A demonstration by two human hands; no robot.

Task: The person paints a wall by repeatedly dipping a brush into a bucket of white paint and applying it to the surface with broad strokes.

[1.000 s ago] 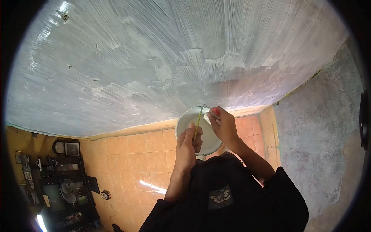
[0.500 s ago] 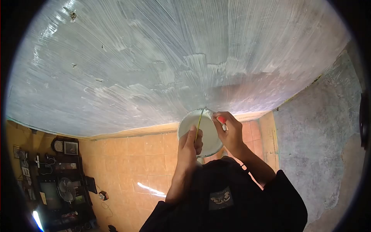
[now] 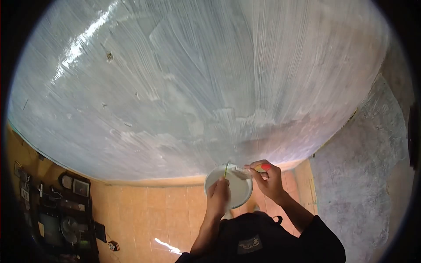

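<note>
A round white bucket (image 3: 250,193) with pale paint inside hangs in front of my body. My left hand (image 3: 218,195) is wrapped round its yellow-green handle (image 3: 226,168), over the left part of the bucket. In my right hand (image 3: 272,182) is a paintbrush (image 3: 263,167) with a yellow handle and a red end. The brush's paint-coated head points left, over the bucket's upper right rim. Beyond the bucket rises a wall (image 3: 184,87) covered in streaky whitish brush strokes.
Orange tiles (image 3: 149,215) cover the floor below. A second grey, patchy wall (image 3: 351,188) stands at the right. At the lower left is a dark shelf unit (image 3: 74,215) with a fan (image 3: 70,230) and framed pictures.
The view has tilted up, so the bucket and both hands sit lower. My right hand has turned the brush, and its head now shows over the bucket's rim.
</note>
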